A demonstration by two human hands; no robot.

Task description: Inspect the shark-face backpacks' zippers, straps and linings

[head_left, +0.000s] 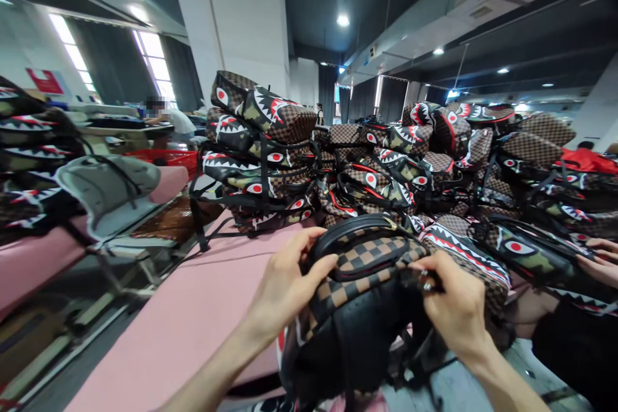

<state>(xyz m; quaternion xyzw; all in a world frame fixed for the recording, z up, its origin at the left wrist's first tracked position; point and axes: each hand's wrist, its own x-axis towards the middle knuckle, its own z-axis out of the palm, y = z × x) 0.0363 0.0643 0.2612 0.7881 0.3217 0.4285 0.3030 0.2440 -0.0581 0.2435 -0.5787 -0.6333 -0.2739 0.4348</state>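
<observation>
A brown checkered backpack [360, 283] with black panels and a black top handle is at the near edge of the pink table [193, 309]. My left hand [294, 273] grips its upper left side beside the handle, thumb on the checkered part and fingers behind. On the upper right side, my right hand [449, 290] is closed in a pinch at the bag's edge, near small metal pieces. The lower part of the bag hangs toward me, partly dark and hard to make out.
Tall stacks of shark-mouth bags [270, 161] line the table's far side and continue right. Another person's hands [601, 264] hold a camouflage bag [531, 251] at the right. A grey chair [109, 193] and more stacked bags [36, 161] are at left.
</observation>
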